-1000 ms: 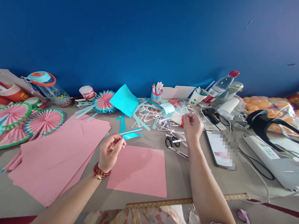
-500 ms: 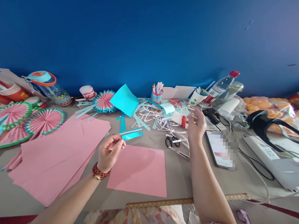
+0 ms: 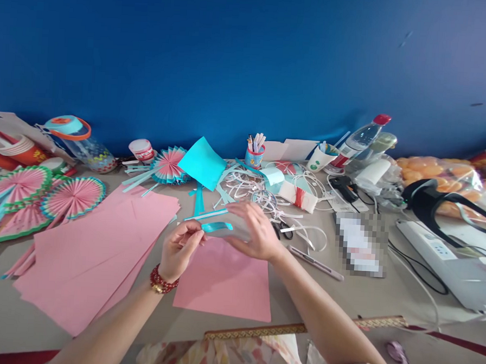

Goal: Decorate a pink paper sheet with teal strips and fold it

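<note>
Your teal paper strip [image 3: 217,227] is narrow and glossy. It hangs level over the table's [image 3: 294,293] middle, pinched at one end.

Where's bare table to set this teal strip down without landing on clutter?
The widest bare tabletop for the teal strip is right of the single pink sheet, in front of the pen and phone. Another patch lies near-left, beside the pink stack. It is crowded with paper scraps at the back, fans left and a power strip right.
</note>
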A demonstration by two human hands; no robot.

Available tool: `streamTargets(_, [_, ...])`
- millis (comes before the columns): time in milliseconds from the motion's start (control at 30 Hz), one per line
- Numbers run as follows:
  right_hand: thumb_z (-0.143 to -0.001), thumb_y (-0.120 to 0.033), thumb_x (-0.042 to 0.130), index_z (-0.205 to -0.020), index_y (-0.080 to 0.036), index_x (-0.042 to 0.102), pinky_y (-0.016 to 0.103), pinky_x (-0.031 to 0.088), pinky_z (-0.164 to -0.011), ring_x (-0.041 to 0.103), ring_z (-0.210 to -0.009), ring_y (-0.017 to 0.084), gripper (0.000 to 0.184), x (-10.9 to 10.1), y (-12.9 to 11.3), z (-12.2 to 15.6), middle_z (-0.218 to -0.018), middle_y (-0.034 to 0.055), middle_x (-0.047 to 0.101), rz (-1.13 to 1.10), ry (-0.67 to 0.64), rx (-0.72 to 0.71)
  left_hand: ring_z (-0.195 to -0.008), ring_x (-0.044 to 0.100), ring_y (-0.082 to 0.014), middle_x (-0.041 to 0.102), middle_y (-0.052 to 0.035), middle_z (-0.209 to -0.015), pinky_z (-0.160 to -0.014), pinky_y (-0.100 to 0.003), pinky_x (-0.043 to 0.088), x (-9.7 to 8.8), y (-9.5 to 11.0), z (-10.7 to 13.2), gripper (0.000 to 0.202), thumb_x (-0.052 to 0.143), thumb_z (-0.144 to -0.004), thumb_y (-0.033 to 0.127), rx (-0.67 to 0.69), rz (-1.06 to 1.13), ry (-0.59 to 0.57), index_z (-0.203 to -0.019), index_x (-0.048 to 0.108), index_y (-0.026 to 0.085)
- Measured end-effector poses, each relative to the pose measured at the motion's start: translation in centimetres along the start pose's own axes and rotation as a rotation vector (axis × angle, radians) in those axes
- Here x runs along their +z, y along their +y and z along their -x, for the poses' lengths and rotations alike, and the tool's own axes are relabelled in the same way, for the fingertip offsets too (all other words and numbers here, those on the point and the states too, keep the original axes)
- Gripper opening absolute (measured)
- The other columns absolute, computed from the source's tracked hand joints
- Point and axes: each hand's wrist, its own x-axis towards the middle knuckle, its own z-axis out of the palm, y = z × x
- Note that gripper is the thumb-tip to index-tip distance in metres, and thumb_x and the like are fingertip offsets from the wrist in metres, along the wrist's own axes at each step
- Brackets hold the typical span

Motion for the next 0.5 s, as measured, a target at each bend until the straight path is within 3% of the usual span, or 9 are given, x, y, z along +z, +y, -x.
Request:
streamTargets(67, [-0.084,-0.036,0.066,-0.132,-0.023,0.043,0.05,0.039,-0.108,0.058,-0.119,0.026,0.055,1.1,-0.8,0.0,-0.124,0.0123,0.064,-0.034,0.004,-0.02,-0.067,0.059,-0.0122,0.063,-0.0006,-0.072,-0.065,-0.024,0.048,0.1,-0.2,0.0,0.013,0.061,-0.09,0.029,-0.026,0.057,-0.015,-0.085,0.062,0.017])
streamTargets(200, [-0.086,-0.025,0.063,-0.12,-0.024,0.046,0.048,0.043,-0.105,0.064,-0.106,0.023,0.038,2.3,-1.5,0.2,-0.105,0.0085,0.068,-0.076,0.09,-0.009,-0.066,0.057,-0.0123,0.062,-0.0006,-0.071,-0.064,-0.025,0.047,0.2,-0.4,-0.1,0.012,0.061,-0.09,0.028,-0.05,0.149,-0.028,-0.085,0.061,0.017])
streamTargets(500, [-0.085,-0.013,0.049,-0.09,-0.024,0.05,0.04,0.048,-0.092,0.062,-0.084,0.019,0.012,2.0,-1.3,0.2,-0.082,0.0024,0.064,-0.055,0.032,0.074,-0.068,0.057,-0.0124,0.062,-0.0011,-0.075,-0.067,-0.026,0.047,0.2,0.0,-0.1,0.01,0.06,-0.091,0.027,-0.072,0.143,-0.099,-0.088,0.061,0.018])
